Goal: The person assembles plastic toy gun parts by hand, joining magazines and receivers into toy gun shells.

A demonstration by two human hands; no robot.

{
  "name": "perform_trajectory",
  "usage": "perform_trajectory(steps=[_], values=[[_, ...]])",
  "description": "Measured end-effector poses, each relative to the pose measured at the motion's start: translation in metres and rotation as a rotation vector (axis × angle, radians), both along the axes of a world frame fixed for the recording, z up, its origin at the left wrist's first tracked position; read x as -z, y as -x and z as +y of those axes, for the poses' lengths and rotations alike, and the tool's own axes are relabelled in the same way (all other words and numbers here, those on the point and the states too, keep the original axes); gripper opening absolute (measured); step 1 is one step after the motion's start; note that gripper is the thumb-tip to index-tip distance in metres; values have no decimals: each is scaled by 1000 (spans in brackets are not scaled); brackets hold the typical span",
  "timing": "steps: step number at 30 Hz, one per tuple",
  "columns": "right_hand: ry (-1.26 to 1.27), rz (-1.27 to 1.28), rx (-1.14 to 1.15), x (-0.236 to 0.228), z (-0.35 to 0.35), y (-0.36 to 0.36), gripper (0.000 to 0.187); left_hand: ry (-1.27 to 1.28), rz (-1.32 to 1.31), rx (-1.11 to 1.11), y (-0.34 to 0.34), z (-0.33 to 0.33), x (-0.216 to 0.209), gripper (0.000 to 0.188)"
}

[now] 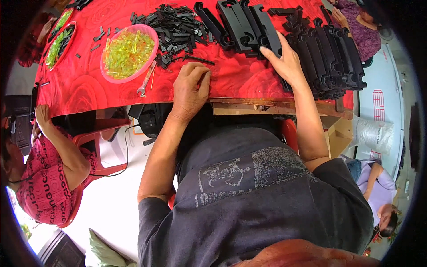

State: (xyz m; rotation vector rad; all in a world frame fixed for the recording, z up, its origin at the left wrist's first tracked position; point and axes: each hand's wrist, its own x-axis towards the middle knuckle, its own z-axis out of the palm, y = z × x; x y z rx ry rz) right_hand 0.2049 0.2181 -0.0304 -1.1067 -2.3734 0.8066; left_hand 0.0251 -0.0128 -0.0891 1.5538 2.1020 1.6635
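My right hand [288,64] grips the near end of a long black plastic part [268,30], with thumb and fingers on either side of it. Similar black parts [235,24], long with hooked ends, lie just left of it. My left hand [191,86] is at the table's near edge with its fingers curled in. Whatever it may hold is hidden by the fingers. Beyond that hand spreads a heap of small black plastic pieces [175,31]. Left of the hand, a pink bowl [155,50] holds yellow-green translucent pieces, and a wrench [145,84] lies against its near side.
A dense row of black parts [331,62] reaches the right end of the red-clothed table [84,91]. Two more bowls [67,50] stand at the far left. A person in a red patterned top [46,178] sits on the left; others are on the right. An open cardboard box [340,133] sits below.
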Motion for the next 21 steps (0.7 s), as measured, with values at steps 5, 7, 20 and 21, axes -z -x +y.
perform_trajectory(steps=[5, 7, 20, 21], values=[[39, 197, -99, 14, 0, -6, 78, -61, 74, -9, -8, 32, -20, 23], [71, 261, -154, 6, -14, 0, 79, 6, 107, -52, -10, 50, -24, 28], [-94, 59, -278, 9, -30, -40, 102, 54, 213, -98, -24, 68, -23, 47], [-96, 51, -241, 11, -32, -47, 97, 47, 216, -74, -26, 70, -23, 47]])
